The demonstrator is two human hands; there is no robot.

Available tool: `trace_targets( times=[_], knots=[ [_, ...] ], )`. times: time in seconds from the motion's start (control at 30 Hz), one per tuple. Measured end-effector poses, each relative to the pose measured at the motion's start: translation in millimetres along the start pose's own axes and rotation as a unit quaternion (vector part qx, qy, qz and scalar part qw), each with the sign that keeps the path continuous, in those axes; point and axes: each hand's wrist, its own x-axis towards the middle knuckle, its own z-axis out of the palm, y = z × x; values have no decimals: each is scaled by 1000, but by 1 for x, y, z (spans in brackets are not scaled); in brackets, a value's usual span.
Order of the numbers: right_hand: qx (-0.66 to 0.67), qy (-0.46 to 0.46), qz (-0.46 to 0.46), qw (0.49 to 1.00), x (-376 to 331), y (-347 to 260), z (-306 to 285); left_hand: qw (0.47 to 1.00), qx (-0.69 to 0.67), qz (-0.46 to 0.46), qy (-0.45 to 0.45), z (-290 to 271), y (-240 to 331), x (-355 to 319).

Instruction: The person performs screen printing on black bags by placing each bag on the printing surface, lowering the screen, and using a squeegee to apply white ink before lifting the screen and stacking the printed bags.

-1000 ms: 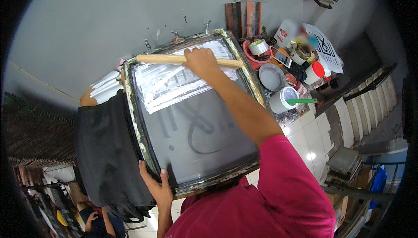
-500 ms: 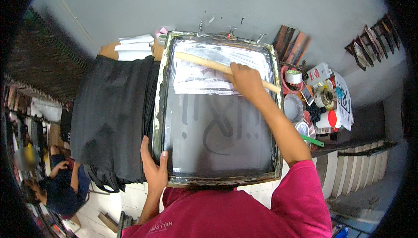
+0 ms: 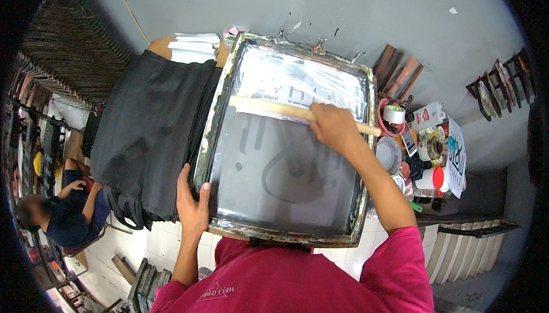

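A screen-printing frame [image 3: 289, 237] with a worn, paint-crusted rim lies before me. White ink [image 3: 274, 72] is smeared over the far part of its mesh, and dark lettering shows on the nearer grey part. My right hand [image 3: 334, 130] is closed around the pale wooden handle of a squeegee [image 3: 266, 106], which lies across the mesh at the near edge of the ink. At the frame's lower left edge is my left hand [image 3: 193, 207], its fingers stretched and thumb apart, the thumb against the rim. Its fingers are beside a stack of black fabric bags [image 3: 151, 130].
White sheets [image 3: 194, 50] are stacked behind the bags. On the right stand a tape roll [image 3: 393, 114], a grey bowl [image 3: 389, 154], a red-lidded tub [image 3: 437, 178] and other containers. Squeegees [image 3: 400, 75] lean on the wall. A person [image 3: 71, 216] sits at far left.
My right hand has drawn the squeegee toward me, from within the white ink to its near edge. The whole view has shifted and turned slightly; my left hand stays by the frame's edge.
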Motion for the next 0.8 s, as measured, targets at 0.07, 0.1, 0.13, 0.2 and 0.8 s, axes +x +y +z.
trace_targets(
  times=[0.07, 0.1, 0.13, 0.2, 0.8],
  knots=[
    [-22, 18, -20, 999, -9, -5, 13, 1000, 2, -10, -1, 1, 1, -1],
    [-35, 32, -26, 999, -13, -5, 21, 1000, 2, -15, -4, 1, 3, -2],
    [-46, 44, -33, 997, -14, -6, 25, 1000, 4, -21, -7, 0, 4, -3],
    [-55, 76, -50, 994, -7, 0, 28, 1000, 2, -17, -9, 0, -1, -1],
    [15, -25, 45, 999, 127, 128, -15, 969, -54, 229, -73, 38, 114, 197]
  ],
)
